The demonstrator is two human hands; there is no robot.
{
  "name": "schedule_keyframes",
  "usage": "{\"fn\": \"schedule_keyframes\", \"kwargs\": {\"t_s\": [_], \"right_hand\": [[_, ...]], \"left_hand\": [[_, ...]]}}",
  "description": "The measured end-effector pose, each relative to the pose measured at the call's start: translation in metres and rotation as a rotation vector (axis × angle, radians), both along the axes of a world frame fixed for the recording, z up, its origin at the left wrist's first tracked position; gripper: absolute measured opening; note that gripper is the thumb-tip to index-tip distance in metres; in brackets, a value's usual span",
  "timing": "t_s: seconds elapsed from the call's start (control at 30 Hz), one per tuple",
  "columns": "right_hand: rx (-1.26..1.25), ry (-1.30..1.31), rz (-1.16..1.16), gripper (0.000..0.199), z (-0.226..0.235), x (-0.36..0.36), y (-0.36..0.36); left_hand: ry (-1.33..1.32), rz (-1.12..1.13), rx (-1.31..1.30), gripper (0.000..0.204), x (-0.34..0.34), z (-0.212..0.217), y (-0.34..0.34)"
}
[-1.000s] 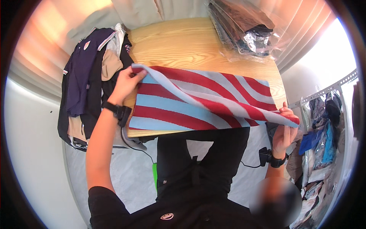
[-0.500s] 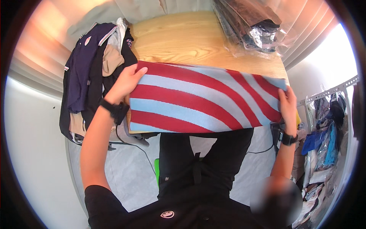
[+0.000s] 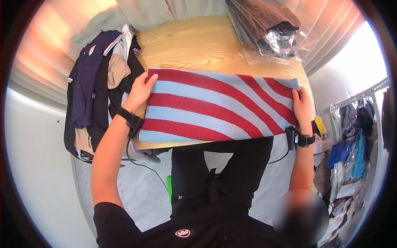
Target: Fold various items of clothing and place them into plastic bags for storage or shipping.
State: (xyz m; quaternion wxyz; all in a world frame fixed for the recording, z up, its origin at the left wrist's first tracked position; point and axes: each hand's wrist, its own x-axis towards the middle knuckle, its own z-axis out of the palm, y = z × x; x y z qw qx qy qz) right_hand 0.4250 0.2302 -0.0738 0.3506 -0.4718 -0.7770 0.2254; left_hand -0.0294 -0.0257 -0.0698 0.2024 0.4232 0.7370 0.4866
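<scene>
Along the table's near edge, my left hand pinches a striped cloth's far-left corner, my right hand its right edge — spreading looks nearly done; garments at left lie heaped.

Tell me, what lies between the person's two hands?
In the head view, a striped cloth, dark red and light blue, spans the stretch between the left hand and the right hand, touching both.

1. Left hand grips, thumb on top, fingers partly hidden.
2. Right hand, well apart, grips with thumb on the inner side.
3. Behind its grip, the left forearm slants outward; the right forearm runs nearly straight.
</scene>
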Motion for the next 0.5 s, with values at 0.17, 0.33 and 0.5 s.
{"fn": "schedule_keyframes", "kwargs": {"t_s": [0.17,0.33,0.5], "right_hand": [[-0.039,-0.001,-0.023,0.029,0.002,-0.006,-0.001],[0.118,-0.161,-0.137,0.044,-0.007,0.024,-0.014],[-0.572,0.107,-0.087,0.045,0.027,0.070,-0.072]], "left_hand": [[0.058,0.001,-0.130,0.033,-0.014,0.003,-0.001],[0.166,0.008,-0.161,0.059,0.016,0.033,-0.032],[0.251,-0.213,-0.417,0.056,0.101,0.067,-0.104]]}}
